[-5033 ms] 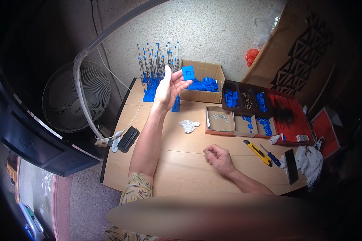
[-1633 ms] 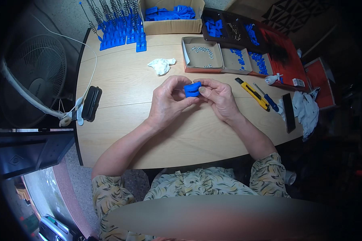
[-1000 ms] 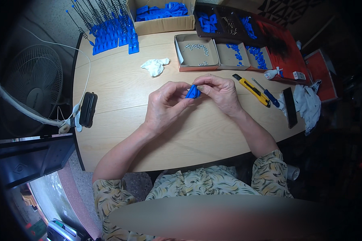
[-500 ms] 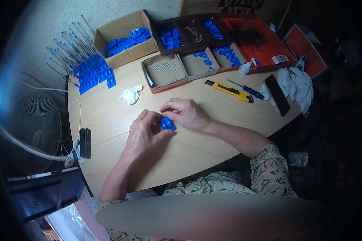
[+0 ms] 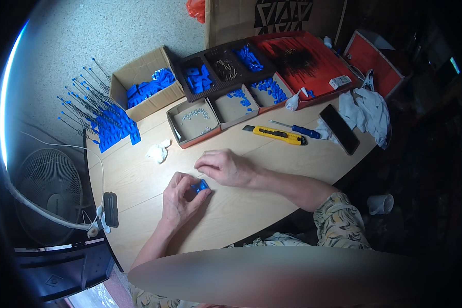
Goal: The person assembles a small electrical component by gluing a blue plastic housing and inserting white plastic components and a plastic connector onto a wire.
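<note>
My left hand [image 5: 178, 200] rests on the table and grips a small blue plastic part [image 5: 202, 186] between thumb and fingers. Just beyond and to the right of it, my right hand [image 5: 226, 167] hovers with fingers pinched together, a small gap from the blue part. Whatever lies in that pinch, if anything, is too small to make out. A crumpled white tissue [image 5: 159, 152] lies beyond my left hand. Straight ahead stands a shallow cardboard box [image 5: 182, 134] with small silvery pieces in it.
Boxes of blue pieces, including a tall carton [image 5: 151, 104], line the back. At left stand blue parts with springy wires [image 5: 110, 128]. A yellow utility knife [image 5: 277, 135], a screwdriver [image 5: 305, 132], a phone [image 5: 339, 129] and white cloth [image 5: 377, 120] lie right. A fan [image 5: 50, 190] is at far left.
My right hand has drawn slightly away from the blue part, its fingers now apart from it. My left hand still holds the part. The view has tilted upward, so everything sits lower.
</note>
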Motion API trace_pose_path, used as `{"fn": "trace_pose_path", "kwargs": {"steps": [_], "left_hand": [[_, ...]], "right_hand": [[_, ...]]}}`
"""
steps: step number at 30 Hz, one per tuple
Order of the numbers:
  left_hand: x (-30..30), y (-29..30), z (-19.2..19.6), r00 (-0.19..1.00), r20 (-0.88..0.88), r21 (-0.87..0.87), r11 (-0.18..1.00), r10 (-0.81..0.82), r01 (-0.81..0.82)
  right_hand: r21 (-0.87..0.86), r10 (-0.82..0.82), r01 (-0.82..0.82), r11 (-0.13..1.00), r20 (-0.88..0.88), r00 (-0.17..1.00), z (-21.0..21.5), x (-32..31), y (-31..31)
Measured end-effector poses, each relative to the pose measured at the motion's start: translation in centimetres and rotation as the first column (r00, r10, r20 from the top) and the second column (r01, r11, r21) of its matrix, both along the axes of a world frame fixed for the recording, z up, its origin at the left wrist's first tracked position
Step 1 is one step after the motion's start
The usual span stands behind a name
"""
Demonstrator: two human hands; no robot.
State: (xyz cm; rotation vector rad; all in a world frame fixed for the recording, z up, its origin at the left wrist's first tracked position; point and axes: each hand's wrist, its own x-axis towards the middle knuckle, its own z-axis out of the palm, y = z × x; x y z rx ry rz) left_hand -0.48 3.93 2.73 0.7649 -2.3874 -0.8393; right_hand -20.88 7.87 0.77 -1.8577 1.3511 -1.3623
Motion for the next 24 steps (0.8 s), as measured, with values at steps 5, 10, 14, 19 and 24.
{"fn": "trace_pose_path", "kwargs": {"steps": [5,10,14,19,24], "left_hand": [[0.1,0.1,0.3,1.0,-0.024,0.007,1.0,0.006,-0.006],[0.0,-1.1,-0.9,0.988,-0.156,0.181,0.983,0.018,0.011],[0.7,-1.5,-1.0,0.97,-0.197,0.46,0.887,0.14,-0.034],[0.1,-1.6,0.2,0.987,-0.146,0.23,0.968,-0.064,0.096],[0.8,-2.0,-0.1,0.989,-0.141,0.186,0.981,-0.037,0.063]], "right_hand": [[-0.186,-0.289,0.272,0.944,-0.071,0.955,6.3,-9.1,-5.4],[-0.152,-0.631,0.616,0.773,-0.285,0.721,8.4,-24.7,-13.4],[0.03,-0.55,0.698,0.716,-0.59,0.591,5.4,-27.3,-18.3],[0.099,-0.555,0.79,0.605,-0.659,0.508,2.9,-26.4,-21.4],[0.185,-0.558,0.856,0.483,-0.688,0.464,3.3,-24.0,-22.4]]}}
